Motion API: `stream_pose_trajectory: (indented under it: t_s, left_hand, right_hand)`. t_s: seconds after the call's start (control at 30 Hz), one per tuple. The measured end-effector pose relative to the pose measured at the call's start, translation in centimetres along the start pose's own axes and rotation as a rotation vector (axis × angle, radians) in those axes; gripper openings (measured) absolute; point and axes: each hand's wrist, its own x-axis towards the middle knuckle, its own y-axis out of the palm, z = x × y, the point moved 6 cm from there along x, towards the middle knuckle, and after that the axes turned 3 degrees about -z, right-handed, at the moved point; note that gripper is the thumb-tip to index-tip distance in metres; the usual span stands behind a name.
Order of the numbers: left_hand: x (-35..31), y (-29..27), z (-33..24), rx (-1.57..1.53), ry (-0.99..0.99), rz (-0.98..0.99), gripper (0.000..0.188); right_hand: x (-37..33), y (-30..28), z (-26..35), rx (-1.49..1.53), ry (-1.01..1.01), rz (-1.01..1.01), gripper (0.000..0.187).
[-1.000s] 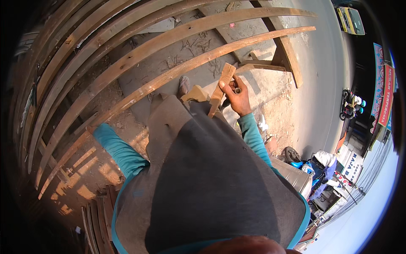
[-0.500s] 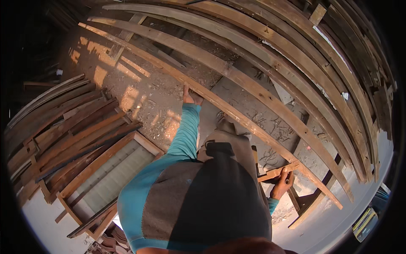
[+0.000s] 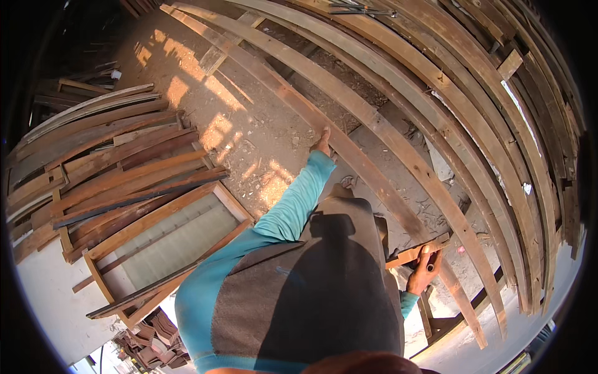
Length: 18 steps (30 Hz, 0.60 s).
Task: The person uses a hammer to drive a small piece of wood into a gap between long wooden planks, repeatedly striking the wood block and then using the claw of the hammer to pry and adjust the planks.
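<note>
A long wooden plank (image 3: 364,173) runs diagonally in front of me, its broad face showing. My left hand (image 3: 321,144) is closed on its near edge around mid-length, thumb on top and the other fingers largely hidden. Toward the plank's near right end, my right hand (image 3: 425,272) is curled around a short wooden piece (image 3: 412,254) that crosses the plank. A small round dark end shows between the right fingers; what it belongs to I cannot make out. Just beyond lies another long plank (image 3: 398,142), roughly alongside.
Several more long boards (image 3: 473,131) lie side by side at the right. A crosspiece (image 3: 225,50) sits under the planks' far ends. Stacked timber (image 3: 124,156) and a wooden frame with a pale panel (image 3: 180,243) are at left. Wood chips litter the sunlit ground (image 3: 249,140).
The held plank has turned from its narrow edge to its broad face. My left hand keeps hold of its near edge. The whole view has shifted, with the left-hand timber now further right.
</note>
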Motion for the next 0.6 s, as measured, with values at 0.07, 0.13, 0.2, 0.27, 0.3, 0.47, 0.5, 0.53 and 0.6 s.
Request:
stream_pose_trajectory:
  t_s: [0.07,0.13,0.2,0.27,0.3,0.47,0.5,0.53,0.6]
  left_hand:
    - [-1.7,2.6,0.0,0.033,0.014,-0.010,0.071]
    - [0.1,2.5,1.5,0.030,-0.069,0.085,0.073]
    - [-0.1,3.5,1.3,0.004,-0.107,0.054,0.076]
    - [-0.9,4.6,1.4,-0.020,-0.130,0.026,0.079]
    - [-0.9,5.3,1.1,0.046,-0.051,-0.005,0.082]
    - [2.5,5.0,-0.5,-0.005,0.067,-0.035,0.086]
    - [3.3,5.1,-0.5,0.063,0.084,-0.043,0.094]
    - [3.3,4.9,-0.2,0.132,0.100,-0.050,0.101]
    - [1.4,5.6,0.6,0.246,0.090,-0.033,0.106]
  right_hand:
    - [0.8,0.9,0.0,0.044,0.058,-0.087,0.056]
    - [1.6,1.9,1.8,-0.042,-0.001,-0.095,0.054]
    - [2.2,2.5,1.9,-0.099,-0.022,-0.158,0.055]
    - [1.8,2.6,2.4,-0.057,0.029,-0.163,0.057]
    - [1.5,2.2,1.7,-0.012,0.068,-0.152,0.058]
    - [0.3,2.2,0.5,0.045,0.081,-0.128,0.057]
    - [-0.6,1.5,0.5,0.036,0.105,-0.158,0.054]
    - [-1.1,0.9,0.1,0.063,0.107,-0.180,0.054]
    - [-1.4,-0.8,-2.0,0.091,0.131,-0.176,0.058]
